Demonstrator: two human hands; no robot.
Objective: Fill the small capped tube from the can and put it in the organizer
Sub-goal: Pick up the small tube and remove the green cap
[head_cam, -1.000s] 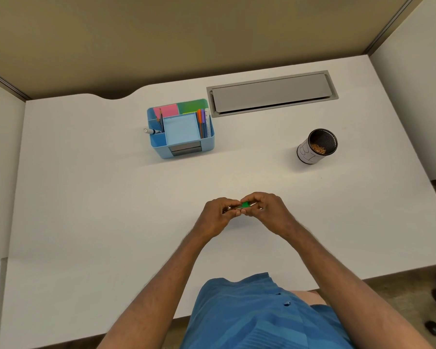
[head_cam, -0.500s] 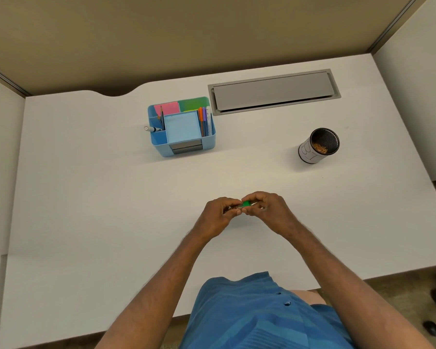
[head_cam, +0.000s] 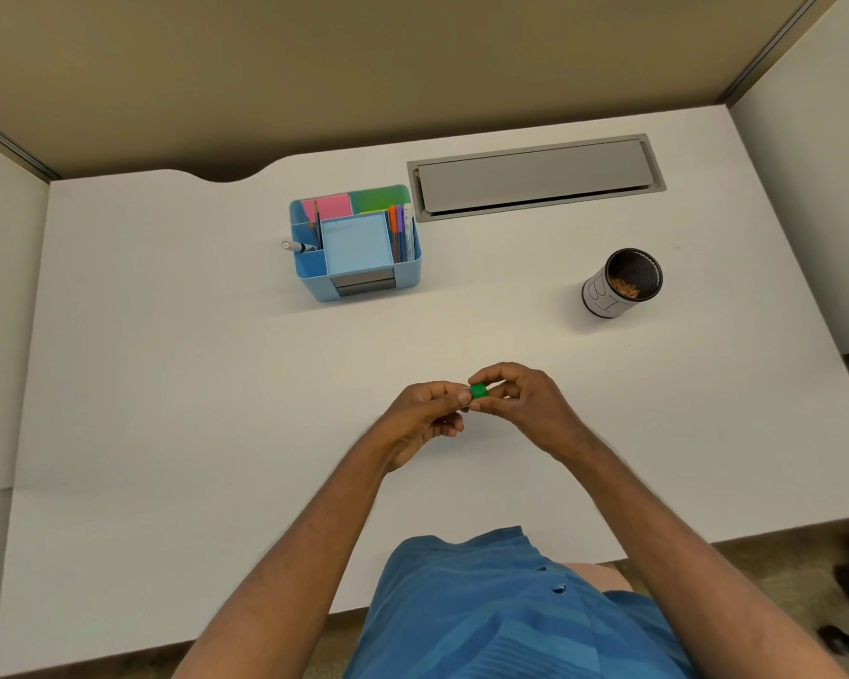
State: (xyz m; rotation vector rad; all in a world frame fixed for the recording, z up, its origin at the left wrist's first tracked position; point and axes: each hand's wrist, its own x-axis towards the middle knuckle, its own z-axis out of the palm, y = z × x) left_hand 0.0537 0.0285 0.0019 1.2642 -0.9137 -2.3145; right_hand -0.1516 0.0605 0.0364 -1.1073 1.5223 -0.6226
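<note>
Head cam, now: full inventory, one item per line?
desk: 1, white, fills the view
organizer: 1, light blue, far left of centre
sticky pads: pink and green, organizer's back
pens: several, mixed colours, organizer's right slot
marker: 1, white, leaning over organizer's left wall
can: 1, black mesh inside, orange bits, far right
cable hatch: 1, grey, desk's far edge
tube cap: 1, green, between both hands; tube mostly hidden
left hand: pinching the tube
right hand: gripping the cap

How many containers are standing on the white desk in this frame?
2: a light blue plastic desk organizer at centre-left toward the back, and a black mesh cylindrical can to its right. The small tube is hidden in the hands, not on the desk.
</note>
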